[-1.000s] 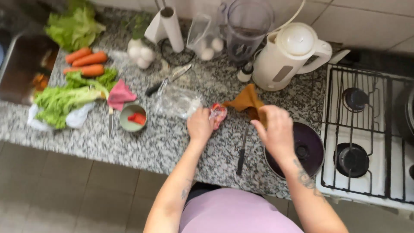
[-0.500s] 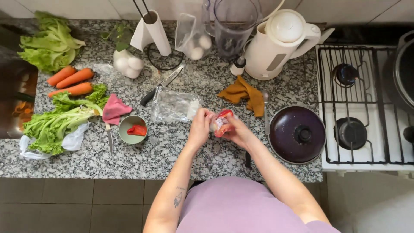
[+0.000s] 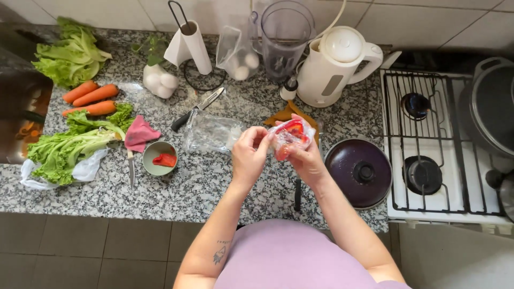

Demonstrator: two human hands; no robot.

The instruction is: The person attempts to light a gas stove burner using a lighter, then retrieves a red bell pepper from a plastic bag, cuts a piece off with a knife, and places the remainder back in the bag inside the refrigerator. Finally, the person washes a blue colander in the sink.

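Both hands are raised over the granite counter (image 3: 203, 187), working a clear plastic bag with red pepper pieces (image 3: 290, 136) inside. My right hand (image 3: 305, 158) cups the bag from below and behind. My left hand (image 3: 249, 152) pinches the bag's left edge with the fingertips. Just left of the hands an empty crumpled clear bag (image 3: 210, 132) lies flat. A small green bowl (image 3: 159, 158) with a red pepper piece sits further left.
A dark pan with lid (image 3: 360, 172) is beside the stove (image 3: 444, 144). A white kettle (image 3: 334, 67), blender jug (image 3: 284, 37), paper towel roll (image 3: 188, 47), black-handled knife (image 3: 195, 109), carrots (image 3: 88, 99), lettuce (image 3: 67, 147), pink cloth (image 3: 140, 134) and orange cloth (image 3: 292, 113) share the counter.
My right hand came back from the orange cloth near the pan and joined the left hand on the bag of red pepper. Both hands lifted it slightly; the view shifted.
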